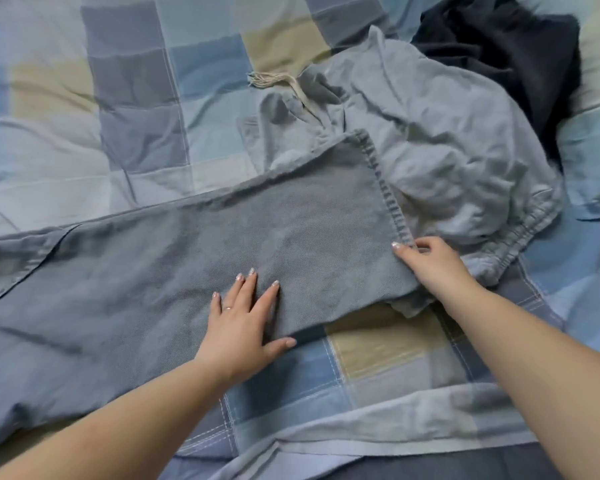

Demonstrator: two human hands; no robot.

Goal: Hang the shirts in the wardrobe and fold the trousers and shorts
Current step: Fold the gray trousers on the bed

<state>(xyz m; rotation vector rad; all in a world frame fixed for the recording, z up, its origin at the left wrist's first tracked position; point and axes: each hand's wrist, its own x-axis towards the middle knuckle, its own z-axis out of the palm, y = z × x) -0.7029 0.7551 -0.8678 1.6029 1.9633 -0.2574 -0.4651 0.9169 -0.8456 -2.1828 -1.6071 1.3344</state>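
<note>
Pinching the hem corner of the grey trousers [291, 244], the right hand [426, 261] has its grip closed on cloth; the left hand [246, 317] presses flat, fingers spread. Trousers lie across the bed [136, 98], hem overlapping, seemingly, the crumpled shorts [430, 140], which a fold could drag along.

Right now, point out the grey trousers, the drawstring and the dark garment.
grey trousers [291, 233], head view, flat leg panel.
drawstring [267, 79], head view, frayed end.
dark garment [506, 46], head view, crumpled middle.

Bed [66, 98] filling the view, rumpled checked cover in blue, grey and beige, soft even light
</note>
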